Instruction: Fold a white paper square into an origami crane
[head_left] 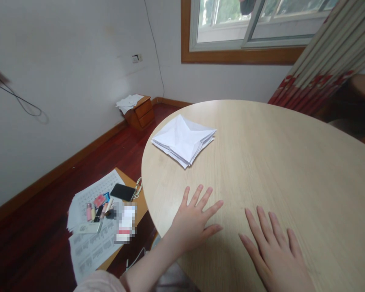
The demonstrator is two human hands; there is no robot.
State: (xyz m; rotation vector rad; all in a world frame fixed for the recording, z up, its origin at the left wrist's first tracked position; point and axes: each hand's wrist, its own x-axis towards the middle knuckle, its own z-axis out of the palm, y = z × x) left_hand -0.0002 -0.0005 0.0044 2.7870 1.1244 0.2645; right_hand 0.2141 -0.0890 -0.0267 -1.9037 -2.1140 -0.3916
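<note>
My left hand [194, 221] lies over the round wooden table [261, 154] near its left edge, fingers spread, with nothing in it. To its right, my right hand [272, 247] rests palm down with its fingers apart, also holding nothing. Beyond my left hand sits a stack of folded white paper [184, 138], squarish with pointed corners and creases on the top sheet. Neither hand touches the stack; the left one is nearer to it.
Left of the table, a low wooden stand [141, 209] bears printed sheets [93, 253], a dark phone [123, 192] and several small items. A drawer cabinet [144, 112] with papers stands by the wall. A curtain [325, 65] hangs beside the window at the right.
</note>
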